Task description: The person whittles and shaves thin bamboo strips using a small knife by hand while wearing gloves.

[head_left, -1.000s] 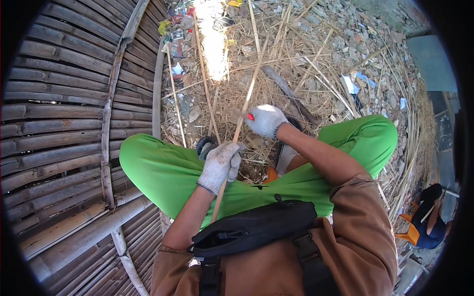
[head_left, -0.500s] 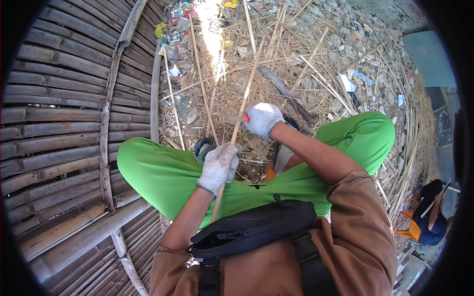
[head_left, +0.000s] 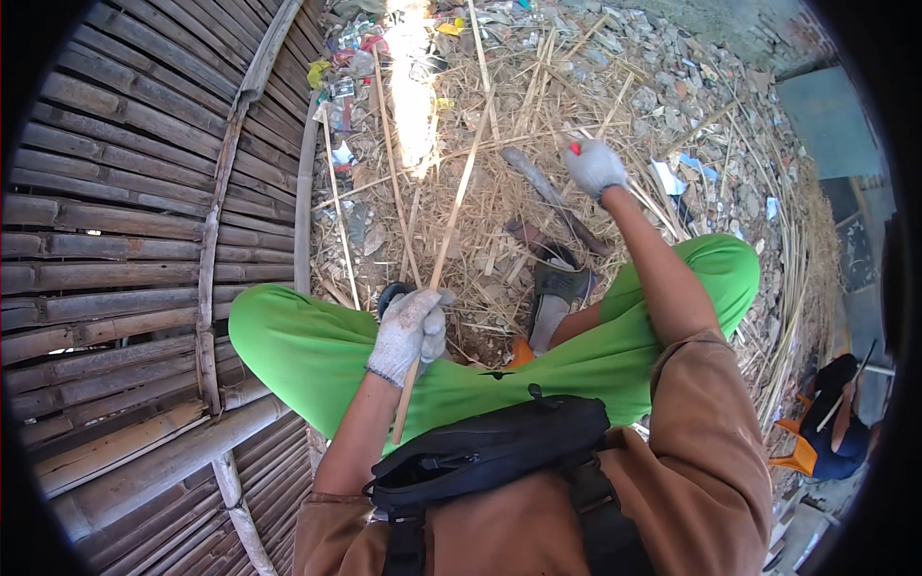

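My left hand (head_left: 411,331), in a whitish knit glove, is wrapped round a long, thin bamboo strip (head_left: 461,197). The strip slants from near the black waist bag up and away over the litter. Off to the right and farther out, my gloved right hand (head_left: 594,169) is closed on a small tool with a red end (head_left: 575,148); its blade or tip is too small to make out. A gap separates this hand from the strip. Below it on the ground lies a dark, curved length of wood (head_left: 552,197).
A slatted bamboo wall (head_left: 125,250) rises on my left. Shavings, loose strips (head_left: 389,144), stones and scraps cover the ground. My shoe (head_left: 562,286) rests between my green-clad legs. At the far right a person (head_left: 845,422) sits by an orange chair (head_left: 795,446).
My right hand has moved away from the strip, outward and to the right, with the red-ended tool. My left hand and the strip have shifted slightly left.
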{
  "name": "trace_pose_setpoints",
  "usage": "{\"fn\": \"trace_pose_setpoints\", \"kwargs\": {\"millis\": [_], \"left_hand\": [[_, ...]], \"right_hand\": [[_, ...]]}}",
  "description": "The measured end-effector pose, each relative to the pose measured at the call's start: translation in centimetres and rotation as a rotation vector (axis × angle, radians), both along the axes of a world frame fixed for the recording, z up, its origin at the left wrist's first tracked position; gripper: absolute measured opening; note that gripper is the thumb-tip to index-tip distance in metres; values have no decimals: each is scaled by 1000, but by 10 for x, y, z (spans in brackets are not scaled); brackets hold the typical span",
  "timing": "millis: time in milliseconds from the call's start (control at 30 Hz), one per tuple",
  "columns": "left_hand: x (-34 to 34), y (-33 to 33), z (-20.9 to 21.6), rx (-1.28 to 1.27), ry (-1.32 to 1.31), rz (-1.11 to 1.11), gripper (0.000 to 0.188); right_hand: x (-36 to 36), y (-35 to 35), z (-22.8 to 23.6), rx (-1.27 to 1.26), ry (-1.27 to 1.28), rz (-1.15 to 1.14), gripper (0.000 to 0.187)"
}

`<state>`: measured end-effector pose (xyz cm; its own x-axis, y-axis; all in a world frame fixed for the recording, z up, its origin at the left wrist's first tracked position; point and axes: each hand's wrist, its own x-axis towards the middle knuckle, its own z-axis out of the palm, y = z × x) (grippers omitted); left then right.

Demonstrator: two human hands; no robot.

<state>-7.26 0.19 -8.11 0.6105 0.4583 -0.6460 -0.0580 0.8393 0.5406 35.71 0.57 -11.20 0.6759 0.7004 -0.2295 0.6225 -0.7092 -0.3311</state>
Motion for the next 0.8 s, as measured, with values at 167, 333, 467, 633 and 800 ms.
{"fn": "trace_pose_setpoints", "kwargs": {"millis": [167, 333, 467, 633, 800], "left_hand": [[5, 3, -7, -73, -74, 2, 33], [12, -4, -9, -108, -126, 5, 35], [9, -3, -7, -135, -119, 13, 34], [7, -5, -9, -114, -99, 8, 34], [-7, -10, 9, -169, -208, -37, 31]], "right_hand": [[-139, -5, -24, -31, 188, 446, 41], [-172, -14, -29, -28, 153, 608, 39], [-178, -9, -25, -87, 199, 634, 39], [-177, -2, -22, -114, 124, 660, 36], [-37, -5, -67, -142, 9, 46, 46]]}}
